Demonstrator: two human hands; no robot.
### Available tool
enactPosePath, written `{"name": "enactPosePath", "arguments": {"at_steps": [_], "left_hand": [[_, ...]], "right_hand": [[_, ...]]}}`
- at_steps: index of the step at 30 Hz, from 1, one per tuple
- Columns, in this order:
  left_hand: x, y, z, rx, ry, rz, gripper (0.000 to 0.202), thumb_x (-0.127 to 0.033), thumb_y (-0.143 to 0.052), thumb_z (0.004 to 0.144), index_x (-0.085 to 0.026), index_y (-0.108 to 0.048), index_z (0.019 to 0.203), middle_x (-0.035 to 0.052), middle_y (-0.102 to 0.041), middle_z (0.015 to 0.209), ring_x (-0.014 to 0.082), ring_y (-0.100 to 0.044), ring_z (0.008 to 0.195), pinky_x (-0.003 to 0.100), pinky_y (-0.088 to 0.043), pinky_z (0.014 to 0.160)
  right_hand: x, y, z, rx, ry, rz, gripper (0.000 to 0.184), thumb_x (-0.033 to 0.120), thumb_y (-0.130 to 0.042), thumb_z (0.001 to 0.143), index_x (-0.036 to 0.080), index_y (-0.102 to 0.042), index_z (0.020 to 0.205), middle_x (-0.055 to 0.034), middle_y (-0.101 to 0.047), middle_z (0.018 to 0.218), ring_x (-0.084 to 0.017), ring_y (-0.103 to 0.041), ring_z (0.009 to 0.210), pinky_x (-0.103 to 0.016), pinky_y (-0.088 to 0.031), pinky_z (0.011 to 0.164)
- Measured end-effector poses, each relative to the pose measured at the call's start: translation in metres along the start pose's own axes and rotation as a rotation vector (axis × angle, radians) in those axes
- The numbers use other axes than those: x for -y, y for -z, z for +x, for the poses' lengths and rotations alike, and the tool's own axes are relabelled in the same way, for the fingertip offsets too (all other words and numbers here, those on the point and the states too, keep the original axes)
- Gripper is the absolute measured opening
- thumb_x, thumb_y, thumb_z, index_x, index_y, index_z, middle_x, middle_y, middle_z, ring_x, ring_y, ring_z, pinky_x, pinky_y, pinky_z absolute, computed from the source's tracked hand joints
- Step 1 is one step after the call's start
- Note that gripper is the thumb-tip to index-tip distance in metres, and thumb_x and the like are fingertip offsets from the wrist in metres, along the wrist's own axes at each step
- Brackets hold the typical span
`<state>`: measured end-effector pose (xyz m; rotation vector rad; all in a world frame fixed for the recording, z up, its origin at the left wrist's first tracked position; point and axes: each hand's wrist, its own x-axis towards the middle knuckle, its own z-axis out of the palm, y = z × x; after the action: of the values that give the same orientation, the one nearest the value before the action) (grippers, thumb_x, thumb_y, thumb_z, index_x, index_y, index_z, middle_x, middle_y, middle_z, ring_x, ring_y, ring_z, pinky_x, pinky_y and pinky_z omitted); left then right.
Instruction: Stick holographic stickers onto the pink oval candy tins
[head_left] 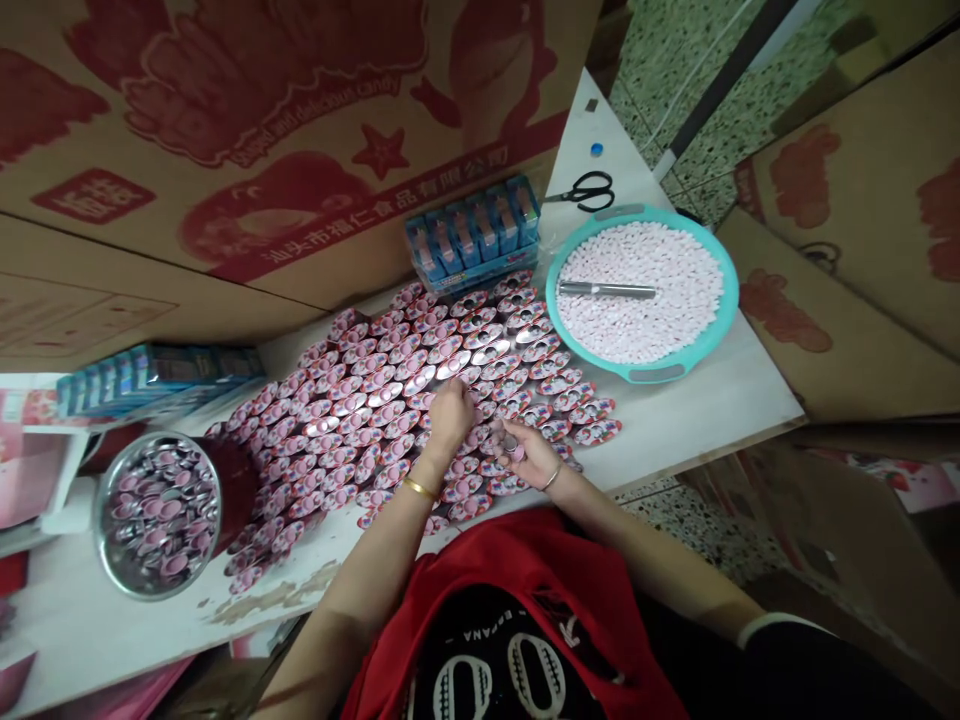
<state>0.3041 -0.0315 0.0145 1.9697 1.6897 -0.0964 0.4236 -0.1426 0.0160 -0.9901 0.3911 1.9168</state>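
Note:
Rows of small oval printed containers (pixel 388 390), red, white and pink, cover much of the white table (pixel 592 452); many have a pink round piece at the centre. My left hand (pixel 451 412), with a gold bracelet on its wrist, is over the middle rows. Its fingers are curled down and pressed together, and I cannot make out what is in them. Just to the right, my right hand (pixel 531 455) is turned partly palm up. Its fingers curl around small pink round pieces (pixel 514 448) above the near rows.
A turquoise basin (pixel 720 345) of small white-pink candies, with a metal tube (pixel 607 290) on them, stands at right. Scissors (pixel 589 191) lie behind it. A metal bowl (pixel 105 545) holds pink pieces at left. Blue packs (pixel 474 235) and a large carton (pixel 300 130) stand at the back.

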Motion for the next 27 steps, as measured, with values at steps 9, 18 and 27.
{"name": "enactPosePath", "arguments": {"at_steps": [9, 18, 27], "left_hand": [[-0.013, 0.010, 0.018, 0.234, 0.053, 0.331, 0.029, -0.039, -0.050, 0.091, -0.018, -0.058, 0.110, 0.0141, -0.070, 0.106, 0.0282, -0.066, 0.100, 0.035, -0.047, 0.082], [-0.016, 0.014, 0.038, 0.330, 0.159, 0.408, 0.048, -0.047, -0.059, 0.087, -0.014, -0.053, 0.120, 0.0208, -0.068, 0.113, 0.0315, -0.067, 0.103, 0.037, -0.049, 0.082], [-0.025, 0.019, -0.071, 0.302, -0.476, -0.030, 0.026, -0.033, -0.054, 0.088, -0.021, -0.061, 0.111, 0.0068, -0.067, 0.102, 0.0193, -0.062, 0.094, 0.030, -0.047, 0.085]], "right_hand": [[0.008, 0.002, -0.005, -0.068, 0.069, -0.114, 0.017, 0.037, -0.062, 0.087, 0.020, -0.060, 0.091, 0.0021, -0.058, 0.066, -0.008, -0.054, 0.051, -0.016, -0.035, 0.040], [0.012, -0.008, 0.000, -0.012, 0.043, -0.011, 0.035, 0.041, -0.037, 0.101, 0.017, -0.062, 0.094, -0.0007, -0.062, 0.069, -0.010, -0.058, 0.056, -0.020, -0.045, 0.049], [-0.006, 0.016, -0.028, -0.025, 0.070, -0.107, 0.036, 0.050, -0.048, 0.095, 0.018, -0.062, 0.088, -0.0040, -0.069, 0.075, -0.014, -0.065, 0.067, -0.022, -0.049, 0.055]]}}
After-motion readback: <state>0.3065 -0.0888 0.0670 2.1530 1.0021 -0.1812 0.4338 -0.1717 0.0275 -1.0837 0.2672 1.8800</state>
